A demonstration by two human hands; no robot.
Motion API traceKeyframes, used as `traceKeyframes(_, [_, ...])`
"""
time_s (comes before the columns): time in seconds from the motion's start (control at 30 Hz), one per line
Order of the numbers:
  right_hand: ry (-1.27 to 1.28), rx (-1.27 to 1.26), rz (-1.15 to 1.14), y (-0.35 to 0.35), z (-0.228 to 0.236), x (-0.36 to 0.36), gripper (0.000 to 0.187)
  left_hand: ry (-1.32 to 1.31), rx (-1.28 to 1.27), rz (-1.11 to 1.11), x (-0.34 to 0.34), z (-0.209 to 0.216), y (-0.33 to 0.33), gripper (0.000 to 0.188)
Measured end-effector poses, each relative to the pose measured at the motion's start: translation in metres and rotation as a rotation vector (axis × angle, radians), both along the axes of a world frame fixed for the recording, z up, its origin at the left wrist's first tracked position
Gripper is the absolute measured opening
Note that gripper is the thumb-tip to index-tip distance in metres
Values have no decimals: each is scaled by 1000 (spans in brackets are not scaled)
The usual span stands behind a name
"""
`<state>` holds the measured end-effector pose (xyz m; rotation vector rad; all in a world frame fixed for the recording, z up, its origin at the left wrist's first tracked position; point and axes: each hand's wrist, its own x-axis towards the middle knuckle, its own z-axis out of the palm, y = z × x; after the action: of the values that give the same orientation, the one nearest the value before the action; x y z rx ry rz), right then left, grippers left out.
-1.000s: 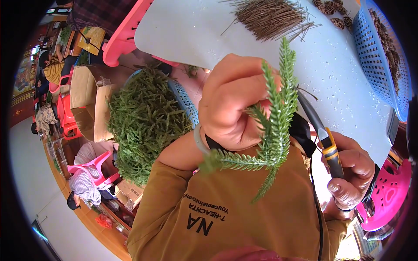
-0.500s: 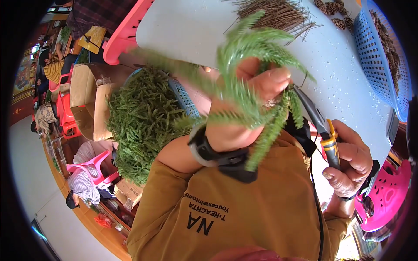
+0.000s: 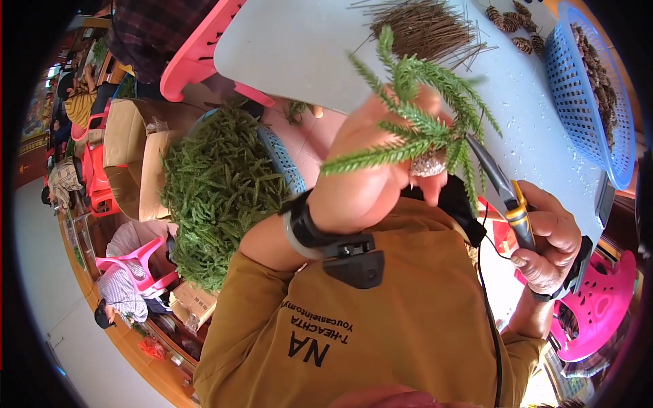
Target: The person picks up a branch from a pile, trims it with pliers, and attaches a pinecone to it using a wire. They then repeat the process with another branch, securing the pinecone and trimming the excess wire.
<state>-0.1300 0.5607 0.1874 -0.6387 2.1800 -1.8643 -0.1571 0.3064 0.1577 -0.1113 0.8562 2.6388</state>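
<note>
My left hand, a black band on its wrist, is closed around a bunch of green artificial pine sprigs. The sprigs fan out in several directions. A whitish, frosted-looking piece, perhaps a pine cone, shows under them by my fingers. In my right hand is a pair of long-nose pliers with yellow-and-dark handles. Its jaws point up and left, and their tips meet the base of the sprigs. Whether the jaws grip a wire there is too small to tell.
On the pale table lie a heap of brown wire stems and several pine cones. A blue basket of cones stands right. Left are a basket heaped with green sprigs and a cardboard box. Other people sit farther left.
The sprig bunch has turned in my left hand, and its long blurred sprig has swung down and in. The whitish piece shows more plainly. The pliers stay by the base of the sprigs.
</note>
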Motion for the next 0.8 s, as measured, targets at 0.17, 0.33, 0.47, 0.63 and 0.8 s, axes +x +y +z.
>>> traceKeyframes(0.17, [-80,-75,-78,-2,-3,6,37,630,-545,645,-6,-21,9,36])
traceKeyframes(0.33, [-118,-114,-147,-5,-8,10,38,894,-766,726,-6,-20,20,40])
traceKeyframes(0.47, [-98,-72,-139,-6,-9,10,37,760,-558,593,-6,-20,27,44])
traceKeyframes(0.63, [-96,-78,-106,-1,-14,8,37,310,-210,108,-7,-5,3,45])
traceKeyframes(0.8, [101,27,188,14,-11,-11,36,-74,444,-501,-17,-16,-15,45])
